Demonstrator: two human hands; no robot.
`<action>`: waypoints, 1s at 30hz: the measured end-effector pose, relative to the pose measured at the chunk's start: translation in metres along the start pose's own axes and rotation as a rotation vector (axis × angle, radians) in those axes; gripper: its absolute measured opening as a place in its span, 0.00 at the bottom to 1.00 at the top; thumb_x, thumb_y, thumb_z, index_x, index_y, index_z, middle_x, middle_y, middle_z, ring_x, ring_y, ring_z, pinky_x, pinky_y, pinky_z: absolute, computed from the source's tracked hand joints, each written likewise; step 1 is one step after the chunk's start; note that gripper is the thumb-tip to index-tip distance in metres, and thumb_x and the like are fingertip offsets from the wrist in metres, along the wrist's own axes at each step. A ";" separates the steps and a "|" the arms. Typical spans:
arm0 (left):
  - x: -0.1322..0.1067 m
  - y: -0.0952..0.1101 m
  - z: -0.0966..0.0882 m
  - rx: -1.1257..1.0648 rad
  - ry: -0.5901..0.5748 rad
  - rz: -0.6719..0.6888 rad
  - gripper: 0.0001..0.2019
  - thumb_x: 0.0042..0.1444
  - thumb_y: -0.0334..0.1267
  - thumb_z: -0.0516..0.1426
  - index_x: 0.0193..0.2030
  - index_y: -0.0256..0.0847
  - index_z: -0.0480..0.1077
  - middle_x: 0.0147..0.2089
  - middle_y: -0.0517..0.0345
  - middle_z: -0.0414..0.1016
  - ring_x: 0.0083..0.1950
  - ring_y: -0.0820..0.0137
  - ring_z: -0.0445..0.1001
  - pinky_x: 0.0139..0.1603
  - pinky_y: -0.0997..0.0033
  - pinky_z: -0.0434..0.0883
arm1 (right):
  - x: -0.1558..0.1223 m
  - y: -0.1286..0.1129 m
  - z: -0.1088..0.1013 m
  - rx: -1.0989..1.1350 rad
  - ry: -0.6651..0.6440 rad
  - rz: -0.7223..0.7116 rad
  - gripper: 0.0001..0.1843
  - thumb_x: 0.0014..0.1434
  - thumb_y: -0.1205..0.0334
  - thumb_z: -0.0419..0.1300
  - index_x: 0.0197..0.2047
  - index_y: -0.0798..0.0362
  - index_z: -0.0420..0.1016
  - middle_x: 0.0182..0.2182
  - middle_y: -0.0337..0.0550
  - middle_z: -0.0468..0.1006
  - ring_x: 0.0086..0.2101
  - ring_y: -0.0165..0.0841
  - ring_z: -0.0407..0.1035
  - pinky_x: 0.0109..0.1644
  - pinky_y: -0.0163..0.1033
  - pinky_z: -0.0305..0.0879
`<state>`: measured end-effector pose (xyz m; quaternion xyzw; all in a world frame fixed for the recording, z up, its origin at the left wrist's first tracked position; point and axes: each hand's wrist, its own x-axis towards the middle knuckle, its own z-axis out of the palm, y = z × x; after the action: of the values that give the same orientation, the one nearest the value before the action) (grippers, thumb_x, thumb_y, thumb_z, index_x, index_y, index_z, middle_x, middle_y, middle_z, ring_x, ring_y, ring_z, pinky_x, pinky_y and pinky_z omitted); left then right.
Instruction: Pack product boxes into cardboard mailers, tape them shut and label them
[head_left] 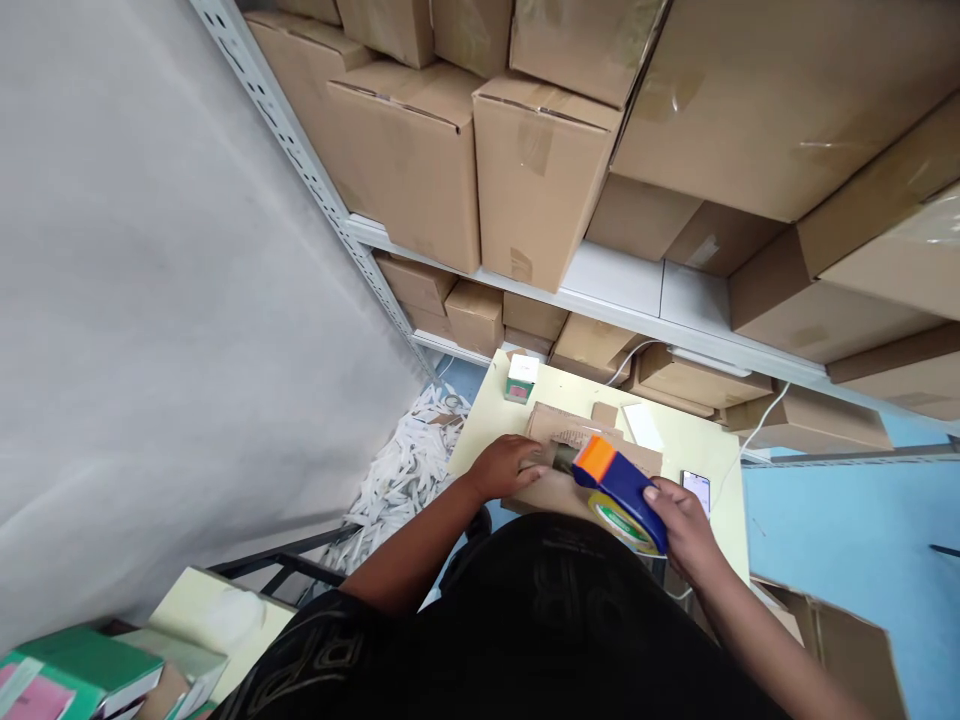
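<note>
Head view, looking steeply down past a black shirt. Left hand (504, 466): arm bent across the body, palm down, fingers spread flat and pressing on the near left part of a small cardboard box (571, 440); it grasps nothing. Right hand (684, 524): forearm coming in from the lower right, fingers wrapped tight around the handle of one tape dispenser (619, 490), blue with an orange front, one roll of tape mounted beneath. The dispenser's front end sits over the top of the box, just right of the left hand; actual contact cannot be confirmed. The box lies on a pale yellow table (697, 445). Also counted on the table: one small green-and-white carton (520, 378) at the far left corner, one phone (697, 490) at the right of the box. Shelving (645, 300) behind carries many large cartons. One heap of white paper strips (409, 470) lies on the floor at left.
</note>
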<state>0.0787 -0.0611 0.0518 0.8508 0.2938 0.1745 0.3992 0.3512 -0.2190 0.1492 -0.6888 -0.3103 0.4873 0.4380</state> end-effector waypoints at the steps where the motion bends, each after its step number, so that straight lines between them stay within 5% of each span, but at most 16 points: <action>1: 0.002 -0.001 0.005 0.046 0.020 -0.017 0.18 0.65 0.45 0.58 0.58 0.43 0.75 0.56 0.46 0.80 0.59 0.55 0.75 0.65 0.52 0.67 | 0.003 0.003 0.004 -0.058 -0.019 -0.037 0.26 0.55 0.37 0.68 0.25 0.51 0.71 0.19 0.37 0.68 0.21 0.31 0.60 0.26 0.36 0.57; 7: 0.014 -0.007 0.020 -0.110 0.171 -0.025 0.18 0.59 0.33 0.57 0.55 0.39 0.77 0.56 0.45 0.79 0.59 0.56 0.73 0.63 0.52 0.68 | 0.044 0.013 0.039 -0.381 -0.099 -0.257 0.26 0.55 0.40 0.66 0.21 0.50 0.66 0.20 0.36 0.65 0.24 0.31 0.59 0.29 0.37 0.57; 12: 0.011 -0.006 0.008 -0.599 0.199 -0.305 0.21 0.69 0.44 0.47 0.49 0.38 0.79 0.46 0.49 0.82 0.48 0.61 0.77 0.50 0.60 0.73 | 0.068 0.020 0.043 -0.434 -0.162 -0.251 0.25 0.56 0.40 0.64 0.21 0.50 0.66 0.19 0.35 0.64 0.23 0.30 0.58 0.28 0.36 0.55; 17: 0.010 0.005 0.010 -0.822 0.205 -0.464 0.22 0.62 0.57 0.59 0.42 0.37 0.77 0.35 0.57 0.78 0.36 0.67 0.73 0.38 0.68 0.69 | 0.071 0.022 0.042 -0.433 -0.182 -0.241 0.23 0.57 0.41 0.64 0.23 0.50 0.67 0.19 0.34 0.65 0.24 0.30 0.58 0.28 0.36 0.55; 20: 0.007 0.007 0.015 -0.958 0.253 -0.512 0.22 0.59 0.57 0.60 0.42 0.36 0.76 0.36 0.55 0.78 0.35 0.69 0.72 0.36 0.70 0.68 | 0.069 0.020 0.041 -0.431 -0.184 -0.249 0.25 0.57 0.41 0.64 0.22 0.50 0.64 0.19 0.34 0.63 0.23 0.30 0.57 0.28 0.36 0.54; 25: 0.004 0.010 0.014 -1.001 0.199 -0.538 0.21 0.48 0.42 0.68 0.49 0.37 0.77 0.48 0.50 0.80 0.44 0.66 0.76 0.38 0.71 0.70 | 0.068 0.021 0.038 -0.442 -0.186 -0.269 0.25 0.56 0.40 0.63 0.22 0.49 0.63 0.18 0.34 0.62 0.23 0.29 0.57 0.27 0.36 0.54; 30: 0.007 0.014 0.009 -0.892 0.146 -0.613 0.17 0.57 0.44 0.61 0.50 0.37 0.79 0.42 0.55 0.81 0.33 0.73 0.72 0.36 0.72 0.68 | 0.069 0.023 0.036 -0.469 -0.204 -0.293 0.24 0.57 0.41 0.62 0.23 0.50 0.65 0.19 0.35 0.65 0.24 0.30 0.59 0.28 0.35 0.56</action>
<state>0.0933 -0.0688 0.0573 0.4602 0.4526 0.2165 0.7324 0.3397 -0.1589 0.0960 -0.6665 -0.5529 0.4006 0.2993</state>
